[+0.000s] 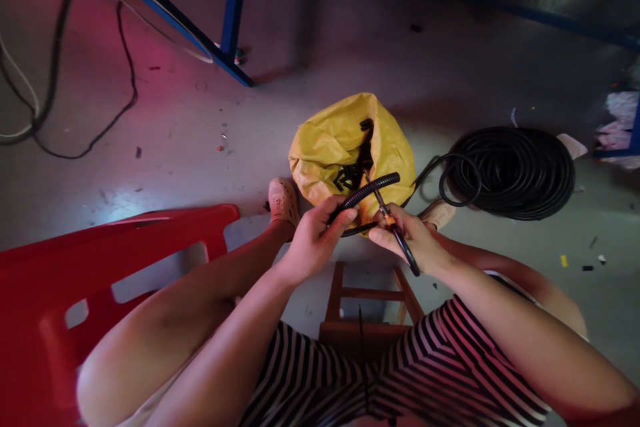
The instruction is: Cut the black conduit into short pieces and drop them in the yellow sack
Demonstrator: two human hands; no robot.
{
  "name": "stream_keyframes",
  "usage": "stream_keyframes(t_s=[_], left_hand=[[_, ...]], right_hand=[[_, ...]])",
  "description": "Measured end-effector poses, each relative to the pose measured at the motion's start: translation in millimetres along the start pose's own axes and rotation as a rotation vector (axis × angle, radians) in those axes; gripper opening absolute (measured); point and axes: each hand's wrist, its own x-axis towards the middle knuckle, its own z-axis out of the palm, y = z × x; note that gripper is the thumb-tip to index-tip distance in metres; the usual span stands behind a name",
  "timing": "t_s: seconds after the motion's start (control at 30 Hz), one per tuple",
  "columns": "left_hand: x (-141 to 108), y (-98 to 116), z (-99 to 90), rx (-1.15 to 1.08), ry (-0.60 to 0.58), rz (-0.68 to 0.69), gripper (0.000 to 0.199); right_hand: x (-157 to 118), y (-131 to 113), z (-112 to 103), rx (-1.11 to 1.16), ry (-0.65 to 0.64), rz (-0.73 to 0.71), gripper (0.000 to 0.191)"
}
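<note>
Ribbed black tube (376, 189) and hand tool (404, 248), held over a yellow bag (320, 140)

Left hand (319, 232): closed, the tube pinched between thumb and curled fingers; the tube's free end projected to the right, past the hand, over the near part of the bag's mouth. Right hand (411, 235): curled round the tool, fingers wrapped about its dark handles, thumb pointing left; tool with an orange part near its middle, its metal end crossing the tube in view; whether its blades gripped the tube could not be told.

Yellow bag: one, mouth open and crumpled, on the floor (280, 110) between two shoes (283, 199); dark pieces (350, 177) within; coil (520, 173): black, many turns, on the floor to the right, a loose loop at its left side, a strand running toward the bag; red plastic stool (125, 240): at the near left; wooden stool (367, 333): near, between the knees; blue metal frame (234, 7): far, centre-left; cables (131, 73): far left, lying loose; striped garment (310, 373): at the near edge.
</note>
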Motion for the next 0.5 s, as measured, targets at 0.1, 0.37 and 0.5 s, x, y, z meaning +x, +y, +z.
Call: stream_keyframes(t_s=[0.1, 0.37, 0.5], left_hand=[[-0.7, 1.2, 0.6, 0.019, -0.005, 0.021, 0.022], [0.4, 4.1, 1.0, 0.06, 0.004, 0.032, 0.02], [0.3, 5.0, 1.2, 0.088, 0.009, 0.03, 0.019]], right_hand=[[0.5, -0.4, -0.4, -0.002, 0.01, 0.0, 0.056], [0.1, 1.0, -0.3, 0.012, 0.008, -0.003, 0.055], [-0.4, -0.3, -0.1, -0.008, 0.015, 0.002, 0.057]])
